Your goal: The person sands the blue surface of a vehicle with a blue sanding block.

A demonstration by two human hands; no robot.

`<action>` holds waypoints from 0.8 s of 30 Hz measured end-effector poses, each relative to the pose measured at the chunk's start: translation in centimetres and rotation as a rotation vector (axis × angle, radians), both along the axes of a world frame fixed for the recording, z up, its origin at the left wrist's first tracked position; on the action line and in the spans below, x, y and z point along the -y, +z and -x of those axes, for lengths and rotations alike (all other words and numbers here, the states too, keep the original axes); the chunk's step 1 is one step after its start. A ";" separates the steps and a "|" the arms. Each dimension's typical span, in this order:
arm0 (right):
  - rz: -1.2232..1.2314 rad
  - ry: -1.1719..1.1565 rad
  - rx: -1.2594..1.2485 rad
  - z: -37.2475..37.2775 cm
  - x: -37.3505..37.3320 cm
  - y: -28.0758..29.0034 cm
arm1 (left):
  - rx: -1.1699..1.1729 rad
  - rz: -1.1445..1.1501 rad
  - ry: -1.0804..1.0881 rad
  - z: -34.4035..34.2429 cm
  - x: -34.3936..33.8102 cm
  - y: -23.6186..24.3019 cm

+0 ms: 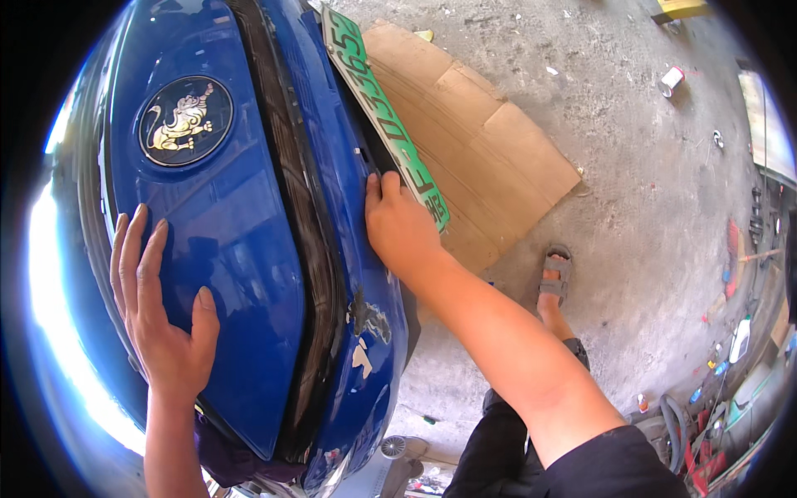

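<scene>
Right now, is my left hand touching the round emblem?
Apart. The head view shows a strip of blue panel between your left hand and the round emblem.

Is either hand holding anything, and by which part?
The left hand, open over the blue panel, holds nothing; whether the right hand, by the green plate, grips anything can't be told.

Your right hand [404, 228] faces you back up, its fingers [389, 184] bent at the knuckles and tips turned downward; how tightly they close is hidden. Behind that grip, your right forearm [498, 340] slants back and rightward, wrist nearly straight. Well left of the grip and nearer your body, your left hand [163, 319] lies back up, fingers extended and slightly parted, thumb [204, 322] held away from them on the grip's side. Your left forearm [173, 440] runs straight back below it.
</scene>
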State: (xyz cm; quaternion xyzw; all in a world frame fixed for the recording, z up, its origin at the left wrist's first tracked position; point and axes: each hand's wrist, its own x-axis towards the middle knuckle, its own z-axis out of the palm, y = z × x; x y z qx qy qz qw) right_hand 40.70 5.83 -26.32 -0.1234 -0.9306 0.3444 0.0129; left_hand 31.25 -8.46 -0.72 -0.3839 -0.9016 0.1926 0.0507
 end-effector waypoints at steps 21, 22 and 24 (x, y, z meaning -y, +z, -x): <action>-0.096 0.046 -0.036 -2.0 0.4 -0.3 | -0.012 0.018 0.003 0.3 0.3 -0.1; -0.150 0.142 0.021 -3.8 0.7 0.4 | -0.013 0.024 0.006 0.3 0.4 0.0; -0.035 0.170 0.115 -6.0 0.7 1.7 | -0.007 0.030 0.011 0.2 0.6 0.3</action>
